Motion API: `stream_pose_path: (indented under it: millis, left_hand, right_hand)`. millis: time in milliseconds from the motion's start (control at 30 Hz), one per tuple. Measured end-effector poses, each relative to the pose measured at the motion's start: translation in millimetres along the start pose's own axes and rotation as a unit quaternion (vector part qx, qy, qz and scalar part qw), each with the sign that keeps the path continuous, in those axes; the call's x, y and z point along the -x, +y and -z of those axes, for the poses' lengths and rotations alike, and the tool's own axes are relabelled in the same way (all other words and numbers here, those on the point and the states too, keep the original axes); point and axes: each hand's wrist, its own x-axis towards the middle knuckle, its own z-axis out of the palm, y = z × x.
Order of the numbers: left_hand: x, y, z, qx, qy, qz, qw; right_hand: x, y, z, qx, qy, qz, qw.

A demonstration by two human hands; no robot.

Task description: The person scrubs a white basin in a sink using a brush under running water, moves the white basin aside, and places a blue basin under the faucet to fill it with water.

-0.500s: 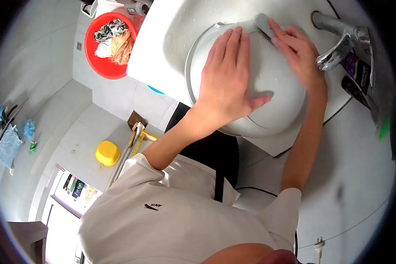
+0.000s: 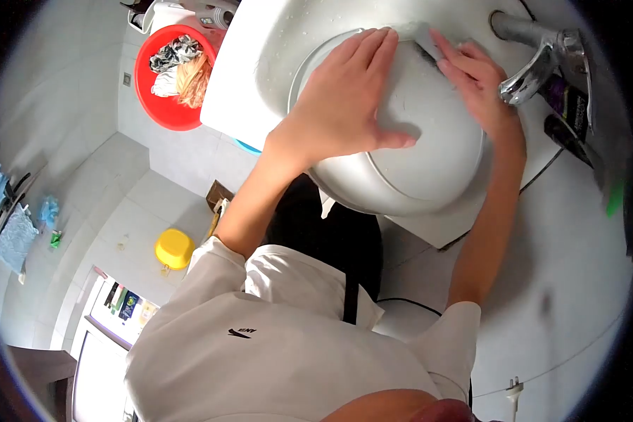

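Note:
A large, pale, round basin-like vessel sits tilted in the white sink; I cannot tell which side faces up. My left hand lies flat across its left part, fingers stretched up toward the far rim and thumb spread out to the right. At the upper right, my right hand grips a small grey brush-like tool with a dark edge, pressed against the vessel. The fingers cover most of that tool, so its exact kind is unclear.
A chrome faucet juts over the sink's right side, close to my right wrist. Dark bottles stand beyond it. Left of the sink is a red basin of cloths. A yellow tub is on the floor, and a plug hangs lower right.
My left hand has slid left and slightly up on the vessel. The vessel has shifted a little and looks more tilted. My right hand and the grey tool have moved only slightly.

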Motion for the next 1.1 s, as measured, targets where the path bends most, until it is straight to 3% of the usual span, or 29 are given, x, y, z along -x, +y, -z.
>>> stream_pose_path:
  millis: [33, 100, 200, 333, 400, 467, 567, 700, 767, 800, 867, 900, 933, 967, 1100]
  left_hand:
    - [0.3, -0.5, -0.1, -0.008, -0.003, -0.010, 1.000]
    - [-0.9, -1.5, -1.8, -0.016, -0.003, -0.019, 1.000]
    - [-4.7, -4.1, -7.5, -0.004, -0.011, -0.011, 1.000]
    - [-9.8, -2.6, -8.1, -0.005, -0.021, -0.022, 1.000]
    - [-8.2, -2.0, -7.8, -0.006, -0.029, -0.018, 0.999]
    - [-8.4, -4.0, -8.3, -0.012, -0.022, -0.025, 0.999]
    - [-6.0, -6.1, -10.7, -0.004, 0.004, -0.035, 0.999]
    - [-8.9, -7.6, -7.8, 0.003, -0.001, -0.040, 0.999]
    - [-17.1, -2.6, 4.3, 0.019, -0.118, 0.038, 0.992]
    - [-13.3, -2.5, 0.3, 0.020, -0.117, 0.038, 0.992]
    - [-1.7, -1.2, -11.9, -0.054, -0.004, 0.067, 0.996]
    - [1.5, 2.1, -13.1, -0.053, -0.003, 0.068, 0.996]
    - [5.4, 6.1, -14.6, -0.031, 0.009, 0.126, 0.992]
    - [7.9, 8.1, -16.1, -0.008, 0.020, 0.184, 0.983]
    - [6.9, 2.5, -18.5, 0.021, 0.046, 0.165, 0.985]
  right_hand:
    - [10.1, 7.0, 0.2, -0.003, 0.001, -0.002, 1.000]
    - [46.0, 32.0, 12.6, -0.123, 0.000, -0.131, 0.984]
    - [94.2, 38.5, 37.6, -0.096, -0.033, -0.163, 0.981]
    - [100.4, 46.4, 36.5, -0.126, -0.055, -0.171, 0.976]
    - [71.0, 61.6, 19.0, -0.099, -0.005, -0.123, 0.987]
    - [27.3, 42.1, 14.9, 0.052, -0.006, 0.010, 0.999]
    - [-14.1, 9.0, 4.0, -0.011, -0.019, -0.044, 0.999]
    - [8.7, 12.4, 2.3, -0.068, -0.006, -0.100, 0.993]
    - [42.9, 46.3, 13.1, -0.124, 0.007, -0.117, 0.985]
    - [59.9, 54.4, 23.9, -0.093, 0.006, -0.106, 0.990]
    - [87.8, 59.6, 39.7, -0.063, 0.004, -0.095, 0.994]
    - [96.9, 58.2, 45.6, -0.057, -0.034, -0.146, 0.987]
    - [100.3, 58.0, 48.6, -0.048, -0.071, -0.196, 0.977]
    - [99.2, 59.2, 46.9, -0.055, -0.064, -0.179, 0.980]
    - [65.0, 70.2, 24.4, -0.023, 0.026, -0.074, 0.997]
